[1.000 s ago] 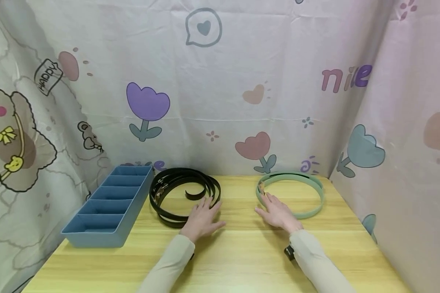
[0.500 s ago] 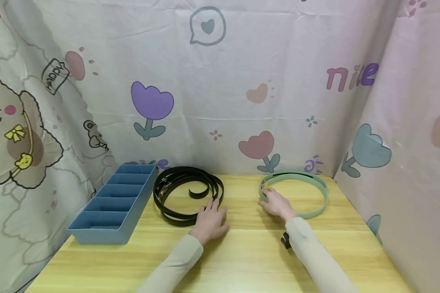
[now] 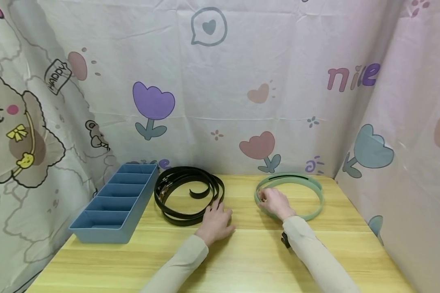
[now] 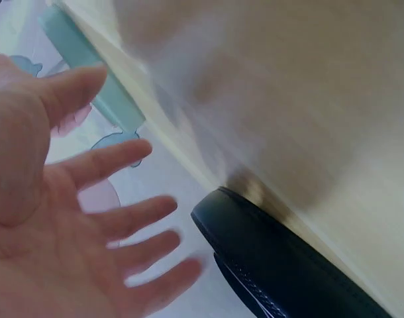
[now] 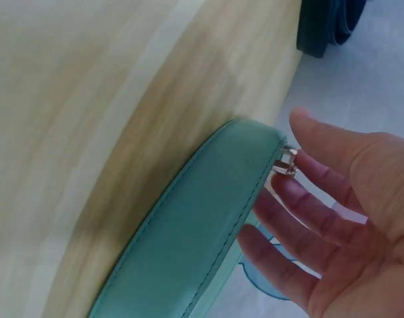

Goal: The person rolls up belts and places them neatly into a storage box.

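We saw the left hand (image 3: 216,223) spread beside the coiled black belts (image 3: 183,222) on the desk (image 3: 256,262), the right hand (image 3: 276,202), thumb and fingers apart, at the green belt's (image 5: 202,218) buckle (image 5: 285,161)

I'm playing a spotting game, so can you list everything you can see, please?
Table: one, yellowish wood, underneath.
Tray: one, blue, on the table's left.
Coiled belts: too tangled to count, black, right of the tray.
Green belt: one, pale green, on the table's right.
Buckle: one, shiny metal, on the green belt.
Printed cloth: count unclear, mostly white, behind and both sides.
Wrist gadget: one, black, on the right.
Sleeves: two, cream, on both arms.
Left hand: one, bare, near the coiled belts.
Right hand: one, bare, at the buckle.
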A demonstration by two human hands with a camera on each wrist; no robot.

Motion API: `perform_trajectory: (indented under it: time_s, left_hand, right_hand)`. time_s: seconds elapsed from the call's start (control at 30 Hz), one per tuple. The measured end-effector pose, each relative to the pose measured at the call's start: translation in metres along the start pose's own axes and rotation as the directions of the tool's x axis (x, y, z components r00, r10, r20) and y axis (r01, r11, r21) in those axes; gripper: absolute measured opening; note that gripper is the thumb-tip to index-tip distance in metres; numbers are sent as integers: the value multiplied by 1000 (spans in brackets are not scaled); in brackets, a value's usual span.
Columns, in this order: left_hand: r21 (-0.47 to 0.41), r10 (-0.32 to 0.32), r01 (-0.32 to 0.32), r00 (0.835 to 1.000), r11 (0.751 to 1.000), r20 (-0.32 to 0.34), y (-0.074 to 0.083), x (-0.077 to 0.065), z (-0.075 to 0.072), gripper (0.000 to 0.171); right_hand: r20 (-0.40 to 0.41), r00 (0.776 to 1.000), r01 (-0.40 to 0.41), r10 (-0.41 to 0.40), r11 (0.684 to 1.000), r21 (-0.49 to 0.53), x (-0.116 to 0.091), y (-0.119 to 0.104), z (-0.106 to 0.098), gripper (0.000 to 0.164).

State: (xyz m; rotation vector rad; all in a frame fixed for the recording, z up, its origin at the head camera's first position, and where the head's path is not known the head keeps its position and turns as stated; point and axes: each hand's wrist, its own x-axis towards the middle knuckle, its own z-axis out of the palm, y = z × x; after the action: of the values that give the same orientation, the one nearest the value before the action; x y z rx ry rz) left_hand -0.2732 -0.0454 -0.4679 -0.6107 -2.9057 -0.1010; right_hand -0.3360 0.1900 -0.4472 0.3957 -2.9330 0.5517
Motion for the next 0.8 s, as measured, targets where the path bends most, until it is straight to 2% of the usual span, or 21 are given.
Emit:
perform_trajectory:
  time_s: [0.13, 0.27, 0.4, 0.5, 0.57, 0.7, 0.8]
  left_hand:
    - [26, 1, 0, 999, 1000, -44, 3, 2, 1, 39]
    - [17, 14, -14, 999, 1000, -44, 5, 4, 2, 37]
    - [27, 49, -49, 999, 998, -1, 4, 4, 1, 32]
    - [27, 115, -117, 992, 993, 55, 2, 4, 2, 27]
    - [18, 171, -174, 980, 985, 101, 0, 5, 2, 25]
    - [-1, 240, -244, 956, 970, 168, -1, 8, 4, 30]
    - [-9, 243, -245, 954, 969, 175, -2, 12, 6, 41]
  right_hand:
    - [12, 1000, 27, -27, 1000, -1, 0, -4, 5, 32]
    - [13, 993, 116, -116, 993, 6, -3, -2, 7, 33]
    - [44, 980, 193, -194, 981, 9, -9, 4, 5, 31]
    - [90, 973, 210, -212, 977, 31, -14, 8, 2, 51]
    - [117, 966, 225, -229, 973, 44, -16, 10, 0, 63]
    - [155, 942, 290, -298, 954, 71, -19, 16, -2, 59]
    - [160, 921, 339, -355, 933, 119, -23, 20, -2, 59]
